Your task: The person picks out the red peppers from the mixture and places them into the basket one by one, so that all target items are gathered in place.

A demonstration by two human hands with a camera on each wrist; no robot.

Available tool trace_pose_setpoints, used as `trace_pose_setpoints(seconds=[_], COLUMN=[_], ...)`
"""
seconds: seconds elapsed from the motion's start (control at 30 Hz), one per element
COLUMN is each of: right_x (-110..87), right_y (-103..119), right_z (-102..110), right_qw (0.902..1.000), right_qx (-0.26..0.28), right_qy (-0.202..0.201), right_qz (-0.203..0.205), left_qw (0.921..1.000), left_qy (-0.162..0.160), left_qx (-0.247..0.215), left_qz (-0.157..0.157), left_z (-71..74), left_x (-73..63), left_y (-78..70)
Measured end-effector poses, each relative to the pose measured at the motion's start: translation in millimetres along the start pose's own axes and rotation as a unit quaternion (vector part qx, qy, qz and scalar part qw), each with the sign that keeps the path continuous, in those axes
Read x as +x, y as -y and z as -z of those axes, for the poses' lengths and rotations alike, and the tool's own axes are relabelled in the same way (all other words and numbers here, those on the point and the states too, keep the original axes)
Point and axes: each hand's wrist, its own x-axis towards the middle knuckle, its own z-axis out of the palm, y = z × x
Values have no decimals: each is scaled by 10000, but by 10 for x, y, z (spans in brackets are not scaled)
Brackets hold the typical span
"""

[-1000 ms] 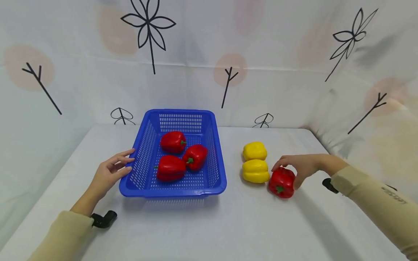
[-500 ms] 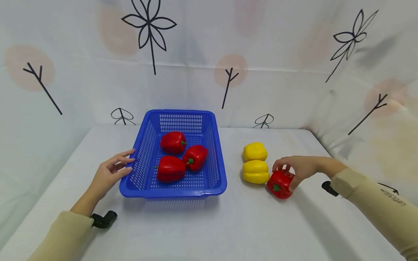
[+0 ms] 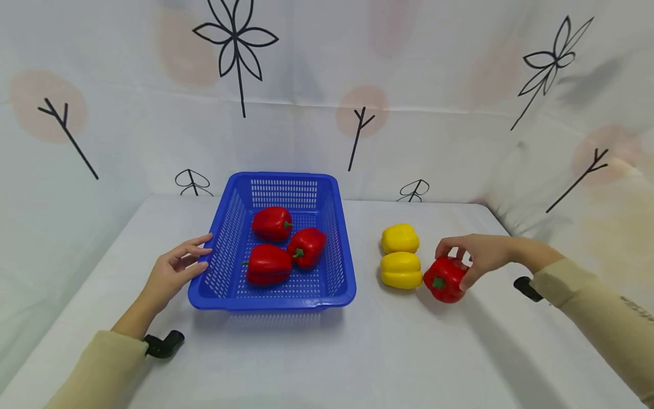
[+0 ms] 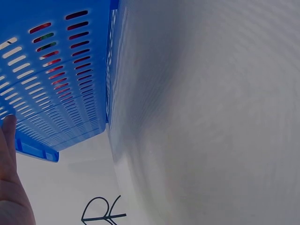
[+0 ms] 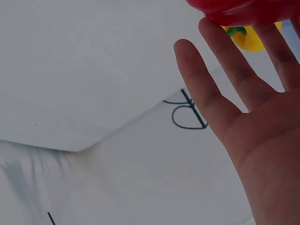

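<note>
My right hand (image 3: 482, 254) grips a red bell pepper (image 3: 443, 288) from above, thumb on its near right side and fingers over its far side. A shadow shows under this pepper, to the right of the two yellow ones. In the right wrist view the red pepper (image 5: 248, 10) peeks in at the top edge, by the fingertips. My left hand (image 3: 171, 272) rests its fingertips against the left rim of the blue plastic basket (image 3: 271, 303), fingers loosely bent. Inside the basket lie three red bell peppers (image 3: 268, 266), seen partly through its slots in the left wrist view.
Two yellow bell peppers (image 3: 401, 271) sit one behind the other, between the basket and my right hand. A white cloth covers the table (image 3: 357, 352). Behind it hangs a white curtain (image 3: 296, 136) with drawn flowers and twigs.
The right hand has tipped the red pepper slightly left, then lifted it up and a little right. The left hand and the basket stay where they were.
</note>
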Motion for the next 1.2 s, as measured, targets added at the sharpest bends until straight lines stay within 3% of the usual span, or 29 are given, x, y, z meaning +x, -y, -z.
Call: trace_pose_setpoints(seconds=[0.53,0.87,1.2], right_x=[89,159,322], right_y=[236,359,472], right_z=[189,235,280], right_qw=[9963,9926,9869], right_qx=[137,407,130], right_qy=[-845,-1069,-1474], right_qz=[87,410,644], left_qw=[10000,10000,9999], left_qy=[-31,-26,-39], left_qx=[-50,4,-63], left_qz=[-57,6,-79], left_z=[25,1,-4], left_x=[-42,-17,-8], left_y=[10,1,16])
